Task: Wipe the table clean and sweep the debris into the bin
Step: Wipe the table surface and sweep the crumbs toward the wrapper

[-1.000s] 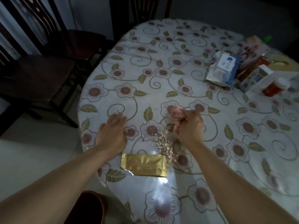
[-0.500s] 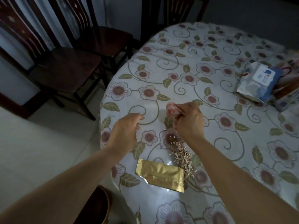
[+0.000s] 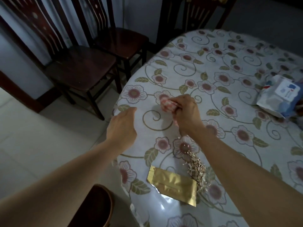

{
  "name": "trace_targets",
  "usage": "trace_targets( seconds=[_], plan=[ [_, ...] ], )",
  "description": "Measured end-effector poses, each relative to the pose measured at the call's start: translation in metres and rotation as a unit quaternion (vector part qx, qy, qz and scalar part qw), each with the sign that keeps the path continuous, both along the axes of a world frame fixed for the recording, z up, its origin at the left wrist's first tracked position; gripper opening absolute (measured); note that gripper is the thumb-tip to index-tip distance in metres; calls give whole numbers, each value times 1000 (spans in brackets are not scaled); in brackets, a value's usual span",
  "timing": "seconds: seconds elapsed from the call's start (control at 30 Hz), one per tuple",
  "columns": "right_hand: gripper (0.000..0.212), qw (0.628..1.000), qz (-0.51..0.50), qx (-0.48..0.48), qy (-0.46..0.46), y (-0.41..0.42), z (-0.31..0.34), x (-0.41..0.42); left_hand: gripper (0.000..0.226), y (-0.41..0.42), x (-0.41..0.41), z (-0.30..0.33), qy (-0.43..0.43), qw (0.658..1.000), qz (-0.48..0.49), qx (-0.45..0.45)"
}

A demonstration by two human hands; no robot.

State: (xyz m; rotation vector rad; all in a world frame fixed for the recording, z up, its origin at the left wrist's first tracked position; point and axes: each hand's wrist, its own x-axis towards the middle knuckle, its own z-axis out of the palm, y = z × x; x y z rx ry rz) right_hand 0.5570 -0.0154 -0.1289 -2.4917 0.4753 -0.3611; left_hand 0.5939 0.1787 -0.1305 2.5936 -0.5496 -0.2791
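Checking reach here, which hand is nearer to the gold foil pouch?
Neither clearly. The left hand hovers up-left of the gold foil pouch at the table edge; the right hand, gripping a pink cloth, is above it.

Three wooden chairs (image 3: 78, 66), one gold pouch (image 3: 173, 185), one debris pile (image 3: 196, 169), one pink cloth (image 3: 168, 104), two hands (image 3: 122, 126)

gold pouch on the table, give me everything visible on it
The gold pouch is a flat, rectangular packet of shiny metallic foil as it looks, lightly creased, lying flat near the table's near edge on the floral tablecloth. It sits slightly skewed, its left end farther from the camera. One long edge shows a silvery torn-looking strip. A pile of pale debris lies against its right end. Neither hand touches it. Whether it is empty cannot be told.
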Motion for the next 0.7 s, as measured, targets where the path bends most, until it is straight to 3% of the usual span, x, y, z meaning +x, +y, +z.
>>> trace_targets(
  seconds=[0.1, 0.33, 0.43, 0.5, 0.57, 0.7],
  plan=[
    [37, 999, 38, 7, -5, 9, -13, 38, 62, 10, 11, -14, 22, 999, 11, 33],
    [47, 992, 112, -30, 51, 32, -50, 78, 65, 17, 15, -29, 47, 998, 42, -7],
    [38, 971, 240, -12, 13, 39, -51, 50, 62, 14, 13, -29, 36, 998, 49, 1],
    [43, 956, 289, 9, 46, 40, -47, 21, 55, 14, 11, -27, 27, 998, 51, 15],
    [51, 951, 290, 41, 103, 35, -41, -10, 51, 13, 11, -25, 24, 998, 46, 29],
    [41, 941, 291, 64, 163, 10, -25, -73, 47, 4, 3, -17, 1, 998, 34, 60]
  ],
)
